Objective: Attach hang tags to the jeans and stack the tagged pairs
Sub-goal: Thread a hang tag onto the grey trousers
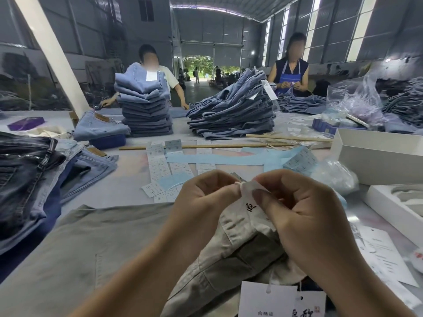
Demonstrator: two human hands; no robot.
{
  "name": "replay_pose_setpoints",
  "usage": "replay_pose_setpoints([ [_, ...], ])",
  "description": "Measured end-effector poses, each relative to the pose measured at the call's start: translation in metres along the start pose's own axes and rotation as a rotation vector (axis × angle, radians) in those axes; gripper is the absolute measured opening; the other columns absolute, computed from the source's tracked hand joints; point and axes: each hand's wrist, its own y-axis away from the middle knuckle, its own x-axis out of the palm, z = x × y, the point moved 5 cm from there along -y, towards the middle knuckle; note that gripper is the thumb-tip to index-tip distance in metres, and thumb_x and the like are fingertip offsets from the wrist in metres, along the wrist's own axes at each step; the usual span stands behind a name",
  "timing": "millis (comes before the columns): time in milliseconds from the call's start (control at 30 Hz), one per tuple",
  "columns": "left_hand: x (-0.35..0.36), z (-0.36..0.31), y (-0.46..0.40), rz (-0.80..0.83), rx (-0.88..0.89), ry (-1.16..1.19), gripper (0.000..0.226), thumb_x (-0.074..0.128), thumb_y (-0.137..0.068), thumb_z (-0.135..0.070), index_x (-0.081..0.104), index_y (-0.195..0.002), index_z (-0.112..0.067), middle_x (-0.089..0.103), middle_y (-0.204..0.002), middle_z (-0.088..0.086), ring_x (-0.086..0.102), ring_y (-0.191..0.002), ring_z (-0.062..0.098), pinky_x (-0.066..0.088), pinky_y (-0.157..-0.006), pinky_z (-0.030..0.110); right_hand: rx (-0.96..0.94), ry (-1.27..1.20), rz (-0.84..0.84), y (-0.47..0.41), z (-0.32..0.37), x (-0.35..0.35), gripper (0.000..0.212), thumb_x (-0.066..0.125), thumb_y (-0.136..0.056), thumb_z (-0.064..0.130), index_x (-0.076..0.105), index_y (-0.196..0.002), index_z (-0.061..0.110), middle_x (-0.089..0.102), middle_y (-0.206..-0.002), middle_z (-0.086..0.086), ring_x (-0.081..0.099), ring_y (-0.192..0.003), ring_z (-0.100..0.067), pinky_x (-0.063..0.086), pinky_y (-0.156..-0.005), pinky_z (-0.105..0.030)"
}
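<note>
Both hands pinch a white label (pixel 250 191) on grey jeans (pixel 91 248): left hand (pixel 203 197), right hand (pixel 299 209). A hang tag (pixel 270 300) dangles below.

Soft, even daylight from the doorway (pixel 201 65) at twelve o'clock and windows (pixel 283 33) at one o'clock — fisheye-bent edges, slight softness throughout.
</note>
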Motion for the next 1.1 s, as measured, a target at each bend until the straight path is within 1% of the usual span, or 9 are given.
replay_pose_setpoints([
  [133,-0.006,0.000,-0.006,-0.079,-0.131,0.248,0.008,0.068,-0.067,-0.012,0.069,-0.065,-0.019,0.062,-0.070,0.005,0.058,-0.067,0.017,0.045,-0.067,0.036,0.075,-0.141,0.118,-0.012,0.006,0.007,0.016,0.070,-0.088,0.016,0.074,-0.083,0.030,0.074,-0.074,0.013,0.070,-0.069,-0.005,0.058,-0.060,-0.025],
  [200,-0.008,0.001,-0.008,-0.112,-0.206,0.395,0.006,0.067,-0.069,-0.009,0.065,-0.071,-0.014,0.059,-0.072,0.007,0.057,-0.066,0.019,0.049,-0.062,0.035,0.158,-0.245,0.160,-0.018,0.004,0.012,0.018,0.068,-0.090,0.012,0.074,-0.084,0.028,0.075,-0.076,0.008,0.072,-0.070,-0.010,0.061,-0.062,-0.034],
  [233,-0.009,0.002,-0.009,-0.126,-0.226,0.436,0.002,0.062,-0.076,-0.010,0.063,-0.075,-0.012,0.058,-0.073,0.007,0.057,-0.065,0.018,0.051,-0.059,0.033,0.195,-0.284,0.166,-0.020,0.002,0.015,0.019,0.068,-0.090,0.010,0.075,-0.084,0.026,0.076,-0.077,0.005,0.072,-0.071,-0.014,0.061,-0.063,-0.037],
  [267,-0.011,0.004,-0.009,-0.140,-0.235,0.455,0.009,0.056,-0.084,-0.010,0.061,-0.077,-0.012,0.058,-0.073,0.007,0.058,-0.063,0.017,0.054,-0.057,0.031,0.229,-0.312,0.165,-0.021,0.000,0.017,0.019,0.067,-0.090,0.010,0.075,-0.083,0.026,0.076,-0.077,0.003,0.072,-0.071,-0.016,0.061,-0.062,-0.038],
  [367,-0.017,0.011,-0.008,-0.203,-0.242,0.488,0.029,0.045,-0.096,-0.010,0.060,-0.071,-0.013,0.060,-0.069,0.007,0.061,-0.059,0.016,0.056,-0.056,0.030,0.327,-0.350,0.153,-0.018,-0.012,0.024,0.018,0.066,-0.092,0.011,0.072,-0.082,0.024,0.076,-0.076,0.002,0.072,-0.068,-0.016,0.058,-0.056,-0.032],
  [500,-0.025,0.018,-0.008,-0.273,-0.273,0.532,0.023,0.043,-0.099,-0.012,0.055,-0.079,-0.011,0.073,-0.080,0.015,0.070,-0.067,0.023,0.059,-0.057,0.032,0.421,-0.328,0.124,-0.011,-0.028,0.028,0.014,0.063,-0.094,0.014,0.068,-0.083,0.021,0.075,-0.073,0.004,0.072,-0.064,-0.012,0.053,-0.048,-0.023],
  [600,-0.027,0.020,-0.007,-0.273,-0.263,0.556,0.023,0.043,-0.099,-0.012,0.054,-0.079,-0.012,0.073,-0.077,0.013,0.069,-0.062,0.021,0.059,-0.057,0.032,0.422,-0.235,0.104,-0.009,-0.036,0.026,0.013,0.063,-0.095,0.017,0.069,-0.085,0.023,0.075,-0.074,0.008,0.071,-0.064,-0.009,0.053,-0.047,-0.021],
  [767,-0.030,0.020,-0.006,-0.303,-0.203,0.476,0.026,0.042,-0.100,-0.012,0.053,-0.077,-0.016,0.060,-0.059,0.001,0.054,-0.049,0.011,0.053,-0.050,0.026,0.431,-0.258,0.080,-0.008,-0.043,0.019,0.014,0.062,-0.096,0.017,0.072,-0.088,0.022,0.076,-0.076,0.006,0.071,-0.065,-0.011,0.051,-0.048,-0.018],
  [1100,-0.029,0.021,-0.006,-0.326,-0.173,0.354,0.019,0.048,-0.101,-0.011,0.055,-0.085,-0.017,0.038,-0.052,-0.007,0.033,-0.043,0.007,0.037,-0.046,0.022,0.354,-0.306,-0.027,-0.007,-0.045,0.013,0.020,0.061,-0.095,0.015,0.071,-0.083,0.028,0.075,-0.077,0.007,0.071,-0.066,-0.009,0.053,-0.049,-0.020],
])
